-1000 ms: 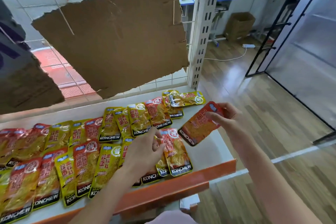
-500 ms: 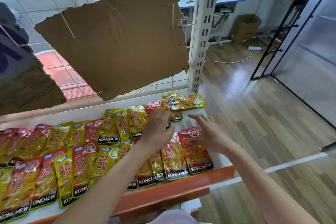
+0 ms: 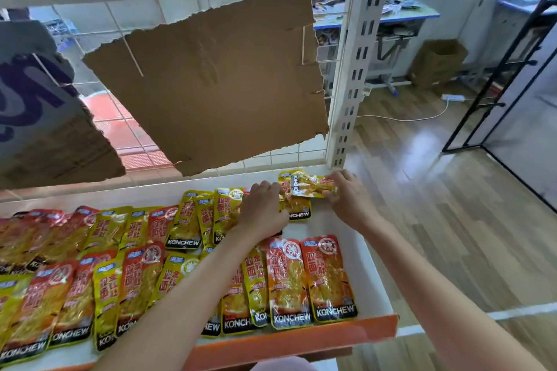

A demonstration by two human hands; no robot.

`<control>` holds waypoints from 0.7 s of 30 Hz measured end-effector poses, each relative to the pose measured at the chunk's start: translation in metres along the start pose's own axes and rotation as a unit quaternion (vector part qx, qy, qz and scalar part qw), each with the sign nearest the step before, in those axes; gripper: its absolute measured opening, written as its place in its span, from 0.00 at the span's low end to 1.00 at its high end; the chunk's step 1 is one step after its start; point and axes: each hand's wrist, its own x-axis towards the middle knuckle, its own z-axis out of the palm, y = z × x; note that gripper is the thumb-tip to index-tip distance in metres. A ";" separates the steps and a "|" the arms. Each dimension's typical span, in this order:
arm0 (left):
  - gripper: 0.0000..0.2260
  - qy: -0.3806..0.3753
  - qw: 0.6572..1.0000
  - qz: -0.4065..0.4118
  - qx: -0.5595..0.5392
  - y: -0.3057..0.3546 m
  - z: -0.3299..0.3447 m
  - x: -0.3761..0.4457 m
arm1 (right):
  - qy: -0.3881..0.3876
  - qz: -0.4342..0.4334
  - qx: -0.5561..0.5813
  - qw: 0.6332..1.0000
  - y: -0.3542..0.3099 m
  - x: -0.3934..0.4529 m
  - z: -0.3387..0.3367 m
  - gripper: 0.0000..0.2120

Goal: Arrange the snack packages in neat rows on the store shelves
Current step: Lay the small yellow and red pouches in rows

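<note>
at the far right corner of the white shelf (image 3: 366,253), both hands work one sideways yellow packet (image 3: 304,184) lying crosswise on top of an upright yellow packet (image 3: 297,208) at the end of the back row. right hand (image 3: 351,200): fingers curled onto the packet's right end, grip closed on it. left hand (image 3: 265,211): fingers curled at its left edge, pinching the foil as far as i can see, knuckles hiding the contact.

front row (image 3: 187,289) runs along the orange lip (image 3: 301,340), packets upright and overlapping; its last red packet (image 3: 328,277) sits well apart from the hands.

risks, my reading: the left forearm crosses low over both rows, so a drag could skew packets already set. slick foil could slip from a two-ended pinch. turning the packet may shove the one beneath it out of line.

legible: "konchew" in white on black bands along many bottom edges, also sideways on the held packet. large chinese characters on the fronts, which i cannot make out reliably.
</note>
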 end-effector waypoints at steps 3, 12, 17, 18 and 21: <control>0.25 0.007 0.998 -0.062 -0.001 0.008 0.001 0.010 | -0.049 0.015 -0.045 0.998 0.004 0.004 0.005 0.19; 0.30 0.007 0.984 -0.100 -0.149 0.032 0.005 0.017 | -0.086 0.065 -0.108 0.988 0.009 -0.006 -0.008 0.28; 0.12 0.043 0.963 -0.072 -0.256 0.024 0.000 -0.009 | -0.110 0.086 -0.068 0.988 0.018 -0.019 -0.020 0.22; 0.10 0.050 0.960 -0.074 -0.266 0.020 0.000 -0.014 | -0.109 0.092 -0.047 0.989 0.019 -0.020 -0.021 0.22; 0.08 0.046 0.953 -0.089 -0.286 0.011 -0.003 -0.026 | -0.095 0.107 0.006 0.990 0.019 -0.023 -0.027 0.19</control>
